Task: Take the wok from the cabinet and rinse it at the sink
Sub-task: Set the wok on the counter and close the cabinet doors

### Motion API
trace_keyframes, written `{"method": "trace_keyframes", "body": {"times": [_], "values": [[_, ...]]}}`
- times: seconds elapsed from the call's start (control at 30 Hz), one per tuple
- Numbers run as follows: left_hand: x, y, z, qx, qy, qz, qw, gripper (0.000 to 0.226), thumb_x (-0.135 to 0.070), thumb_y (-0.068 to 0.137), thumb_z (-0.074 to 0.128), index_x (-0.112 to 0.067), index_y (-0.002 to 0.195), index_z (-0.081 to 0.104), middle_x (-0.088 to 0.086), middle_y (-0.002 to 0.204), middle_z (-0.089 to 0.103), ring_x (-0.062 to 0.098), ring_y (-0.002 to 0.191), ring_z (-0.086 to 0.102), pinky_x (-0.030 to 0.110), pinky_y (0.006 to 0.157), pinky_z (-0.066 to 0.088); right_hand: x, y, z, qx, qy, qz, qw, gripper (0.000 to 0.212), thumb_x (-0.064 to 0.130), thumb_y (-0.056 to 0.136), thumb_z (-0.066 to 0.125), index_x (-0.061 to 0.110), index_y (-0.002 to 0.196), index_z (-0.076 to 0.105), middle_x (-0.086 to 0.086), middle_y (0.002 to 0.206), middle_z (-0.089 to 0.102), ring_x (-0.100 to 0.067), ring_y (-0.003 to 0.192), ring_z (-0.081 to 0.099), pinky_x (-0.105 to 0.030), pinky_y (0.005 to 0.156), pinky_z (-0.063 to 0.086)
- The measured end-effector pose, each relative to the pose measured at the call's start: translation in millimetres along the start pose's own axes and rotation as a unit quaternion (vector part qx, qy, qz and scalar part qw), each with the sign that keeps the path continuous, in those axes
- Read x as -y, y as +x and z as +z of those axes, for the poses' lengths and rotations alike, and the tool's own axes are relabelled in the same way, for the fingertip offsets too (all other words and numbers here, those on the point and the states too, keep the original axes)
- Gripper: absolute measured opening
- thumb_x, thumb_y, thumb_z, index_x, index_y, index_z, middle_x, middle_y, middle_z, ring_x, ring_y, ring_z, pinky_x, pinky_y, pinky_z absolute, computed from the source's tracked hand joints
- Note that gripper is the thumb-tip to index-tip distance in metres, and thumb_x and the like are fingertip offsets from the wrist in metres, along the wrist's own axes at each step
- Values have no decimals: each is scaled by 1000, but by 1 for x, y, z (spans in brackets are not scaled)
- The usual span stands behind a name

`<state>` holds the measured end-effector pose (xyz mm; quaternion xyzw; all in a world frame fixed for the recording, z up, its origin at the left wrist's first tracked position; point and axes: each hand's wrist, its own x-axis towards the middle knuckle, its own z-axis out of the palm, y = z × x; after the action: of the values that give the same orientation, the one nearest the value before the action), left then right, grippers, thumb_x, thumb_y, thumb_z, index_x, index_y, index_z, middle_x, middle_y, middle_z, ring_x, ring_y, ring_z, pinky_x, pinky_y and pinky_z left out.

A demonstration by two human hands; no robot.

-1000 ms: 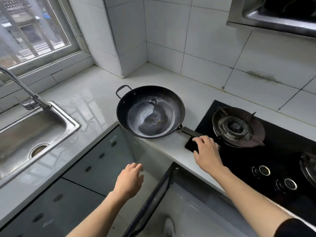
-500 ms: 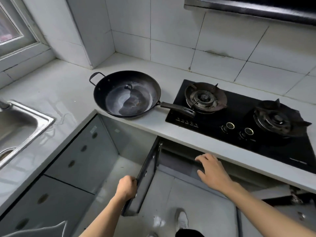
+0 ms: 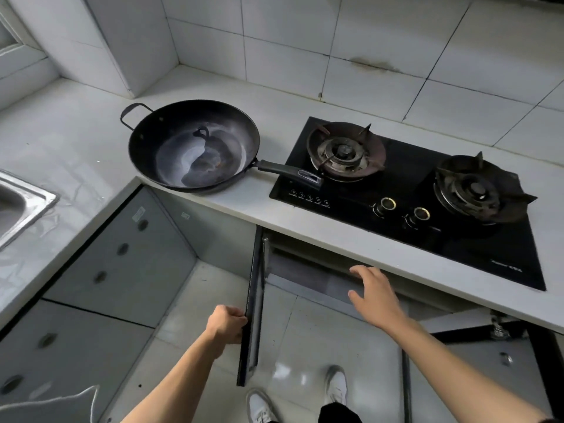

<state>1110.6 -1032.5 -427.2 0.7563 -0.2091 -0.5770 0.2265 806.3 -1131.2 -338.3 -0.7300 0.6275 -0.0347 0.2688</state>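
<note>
Wok (image 3: 195, 148) on counter (image 3: 76, 141) beside stove (image 3: 412, 193); left hand (image 3: 227, 323) gripping open cabinet door (image 3: 253, 315), right hand (image 3: 377, 296) spread open near cabinet.

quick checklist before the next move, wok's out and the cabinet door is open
1. Wok out of cabinet, upright on counter: ok.
2. Wok handle free to grab, its end over the stove edge: ok.
3. Cabinet door closed: not ok, left hand grips its edge.
4. Right hand free: ok, open by the cabinet opening.
5. Sink clear: cannot tell, only a corner shows.
</note>
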Motion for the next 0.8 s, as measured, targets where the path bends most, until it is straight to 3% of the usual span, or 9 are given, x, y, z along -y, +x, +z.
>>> {"method": "trace_keyframes", "body": {"times": [0.17,0.3,0.47,0.57,0.63,0.7,0.8], "values": [[-13,-6,67,42,-113,-35,992,24,8,94,49,-4,74,53,14,75,48,25,67,49,42,68,59,-36,16,-25,-24,-26,12,999,57,21,91,59,15,143,37,-5,145,39,-23,135,35,-38,113,31],[-34,-4,107,72,-184,-66,978,26,13,94,38,-3,78,51,15,77,49,22,56,48,28,52,53,-64,28,-40,-6,-66,18,998,59,25,94,56,15,147,31,-6,153,29,-23,142,24,-40,116,27],[-56,2,149,113,-259,-78,956,21,8,93,32,-7,97,46,13,86,43,20,66,45,29,64,52,-91,34,-47,32,-90,36,995,58,26,94,54,14,147,32,-7,154,28,-25,142,22,-39,115,27],[-70,9,172,152,-293,-66,941,32,12,85,29,-8,104,45,12,102,41,23,77,47,26,73,51,-106,33,-48,30,-86,46,995,56,25,94,55,13,144,34,-8,149,34,-25,138,29,-37,112,31],[-80,13,184,166,-319,-68,931,37,17,80,25,1,100,51,11,109,54,22,87,60,26,76,51,-115,32,-49,24,-82,47,995,55,24,93,56,12,142,36,-7,146,38,-25,135,32,-36,110,33],[-92,14,195,171,-358,-71,915,49,20,79,22,8,110,57,16,118,66,26,104,66,32,85,53,-123,32,-49,20,-87,40,995,52,24,92,56,12,140,37,-5,144,39,-24,132,35,-34,108,35],[-110,19,210,164,-407,-75,895,53,22,77,19,9,115,54,18,129,58,33,115,59,38,100,45,-133,34,-51,21,-94,34,995,57,27,92,57,16,143,33,0,148,36,-20,134,35,-32,109,34]]}}
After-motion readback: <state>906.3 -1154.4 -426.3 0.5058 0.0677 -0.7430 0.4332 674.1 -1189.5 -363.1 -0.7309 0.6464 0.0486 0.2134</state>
